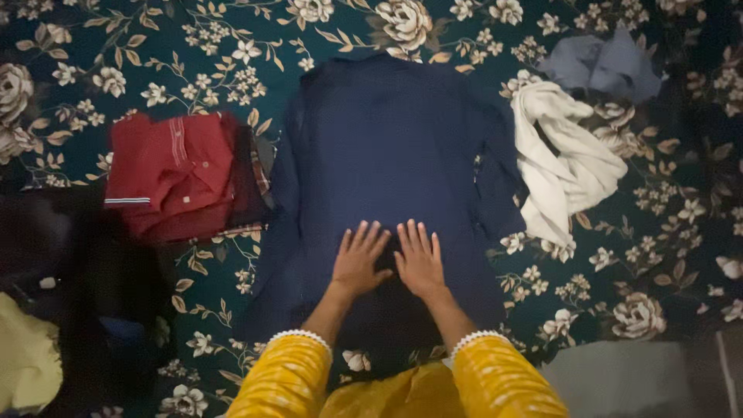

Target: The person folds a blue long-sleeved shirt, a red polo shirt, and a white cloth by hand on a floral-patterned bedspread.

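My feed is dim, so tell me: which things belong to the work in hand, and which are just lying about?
In hand:
navy garment, spread flat
left hand and right hand, both pressed flat on it

Lying about:
red shirt, folded, left
white cloth, crumpled, right
grey cloth, upper right
yellow cloth, lower left
floral carpet

Dark navy garment (pixel 387 147) spread flat before you on the floral carpet, long and broad, its far end toward the top of your view, side edges slightly rumpled, lower middle pressed under your open palms, near end reaching your yellow sleeves
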